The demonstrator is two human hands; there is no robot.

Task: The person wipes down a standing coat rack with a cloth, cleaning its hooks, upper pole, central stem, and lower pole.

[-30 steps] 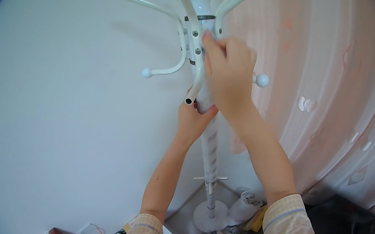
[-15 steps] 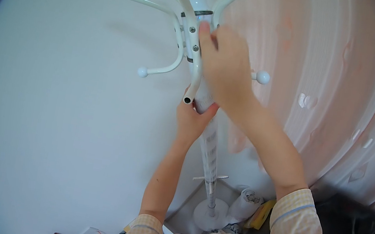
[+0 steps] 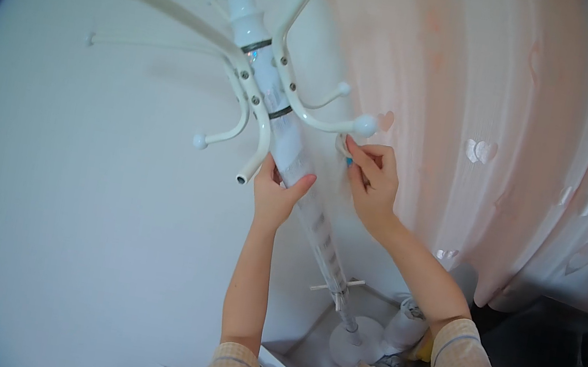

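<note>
1. We are in a home, by the look of it.
2. We see a sheer pink curtain (image 3: 457,79) with hearts (image 3: 480,151) across the upper right.
3. We find a white coat stand (image 3: 289,143) near the centre, before a plain wall (image 3: 89,213) at left.

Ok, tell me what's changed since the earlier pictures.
The right hand has moved down and right, away from the coat rack, and now pinches a small pale item. The coat rack's top has swung left in view. The left hand still grips the pole.
</note>
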